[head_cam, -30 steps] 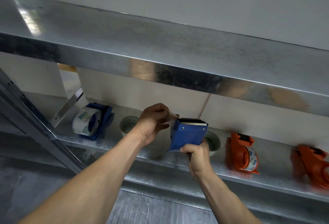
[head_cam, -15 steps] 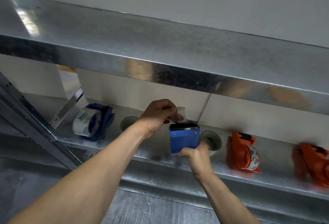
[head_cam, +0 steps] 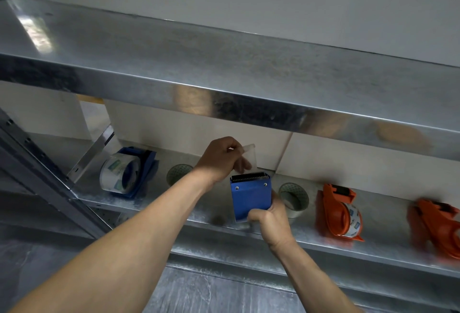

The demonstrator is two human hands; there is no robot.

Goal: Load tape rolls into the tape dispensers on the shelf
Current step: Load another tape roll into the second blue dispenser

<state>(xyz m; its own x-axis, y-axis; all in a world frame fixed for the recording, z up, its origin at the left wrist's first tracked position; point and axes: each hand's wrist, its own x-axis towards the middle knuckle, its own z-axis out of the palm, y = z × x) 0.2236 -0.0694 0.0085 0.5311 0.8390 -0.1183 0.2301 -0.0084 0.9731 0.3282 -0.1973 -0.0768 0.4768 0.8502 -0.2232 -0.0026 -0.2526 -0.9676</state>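
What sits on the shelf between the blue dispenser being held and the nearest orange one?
In the head view, one loose tape roll sits there, close beside the right hand gripping the blue dispenser.

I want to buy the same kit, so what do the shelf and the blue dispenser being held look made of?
Shelf: likely galvanized steel, dull silver, mottled spangle and soft reflections. Blue dispenser: smooth matte blue body with two rivet heads, painted metal or plastic, unclear which. Its serrated blade: dark, probably metal.
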